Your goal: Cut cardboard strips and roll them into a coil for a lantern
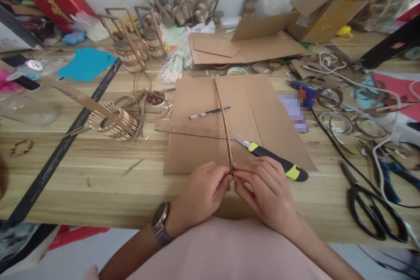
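Observation:
A long narrow cardboard strip (223,118) stands on edge, running away from me over a flat cardboard sheet (262,113). My left hand (200,194) and my right hand (264,190) both pinch its near end, fingers closed, thumbs meeting at the strip. A watch sits on my left wrist. Just beyond my right hand, a yellow-and-black utility knife (274,158) lies on the sheet. A pen (208,113) rests left of the strip.
Scissors (374,210) lie at the right near black and white cables. A blue glue gun (305,94), cardboard rings, several small cardboard lantern-like baskets (113,123), a blue paper sheet (85,63) and open boxes crowd the wooden table (98,192).

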`<control>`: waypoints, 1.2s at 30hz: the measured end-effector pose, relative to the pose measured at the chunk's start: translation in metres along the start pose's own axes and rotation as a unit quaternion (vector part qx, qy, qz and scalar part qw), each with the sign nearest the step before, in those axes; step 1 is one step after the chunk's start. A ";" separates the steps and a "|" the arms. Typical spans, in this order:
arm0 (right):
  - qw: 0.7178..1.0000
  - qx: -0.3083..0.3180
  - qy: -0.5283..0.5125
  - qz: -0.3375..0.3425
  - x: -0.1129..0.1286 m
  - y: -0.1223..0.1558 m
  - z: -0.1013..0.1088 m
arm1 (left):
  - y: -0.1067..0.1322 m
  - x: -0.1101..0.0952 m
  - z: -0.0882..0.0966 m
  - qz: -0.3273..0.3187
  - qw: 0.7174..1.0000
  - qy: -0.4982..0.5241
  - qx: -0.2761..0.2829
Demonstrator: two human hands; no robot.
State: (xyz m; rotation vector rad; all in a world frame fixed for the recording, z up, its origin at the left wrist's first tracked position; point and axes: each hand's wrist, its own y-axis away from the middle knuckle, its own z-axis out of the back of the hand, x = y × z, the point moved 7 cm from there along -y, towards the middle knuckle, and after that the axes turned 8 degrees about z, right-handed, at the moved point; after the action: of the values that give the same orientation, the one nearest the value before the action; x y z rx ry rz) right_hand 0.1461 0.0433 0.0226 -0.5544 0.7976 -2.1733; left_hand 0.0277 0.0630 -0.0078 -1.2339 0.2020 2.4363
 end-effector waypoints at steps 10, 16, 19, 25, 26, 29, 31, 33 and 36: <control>0.985 0.002 -0.143 -0.101 -0.024 -0.003 0.003 | 0.001 -0.004 0.001 -0.050 0.999 0.002 0.012; 0.988 0.002 -0.132 -0.076 -0.019 0.000 0.000 | 0.001 0.007 0.004 0.018 0.999 0.043 0.008; 0.994 -0.008 -0.109 -0.024 -0.010 0.004 -0.006 | 0.001 0.016 0.002 0.078 0.994 0.075 0.021; 0.994 -0.020 -0.104 -0.017 -0.008 0.013 -0.017 | 0.003 0.025 -0.005 0.132 0.984 0.119 0.025; 0.993 -0.025 -0.109 -0.023 -0.009 0.013 -0.017 | 0.002 0.025 -0.006 0.130 0.985 0.113 0.023; 0.992 -0.042 -0.111 -0.047 -0.012 0.014 -0.014 | 0.000 0.019 -0.006 0.098 0.991 0.089 0.016; 0.991 -0.053 -0.104 -0.061 -0.013 0.014 -0.011 | -0.002 0.013 -0.005 0.063 0.995 0.078 0.007; 0.990 -0.061 -0.101 -0.073 -0.014 0.013 -0.008 | -0.003 0.007 -0.004 0.028 0.997 0.073 0.001; 0.987 -0.067 -0.109 -0.098 -0.017 0.014 -0.005 | -0.003 0.002 -0.003 -0.012 0.998 0.064 -0.005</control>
State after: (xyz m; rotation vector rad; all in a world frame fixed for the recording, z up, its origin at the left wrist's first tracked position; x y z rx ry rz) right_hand 0.1603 0.0509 0.0072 -0.9582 0.8003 -2.1967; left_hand 0.0299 0.0653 -0.0113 -1.3897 0.2086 2.3420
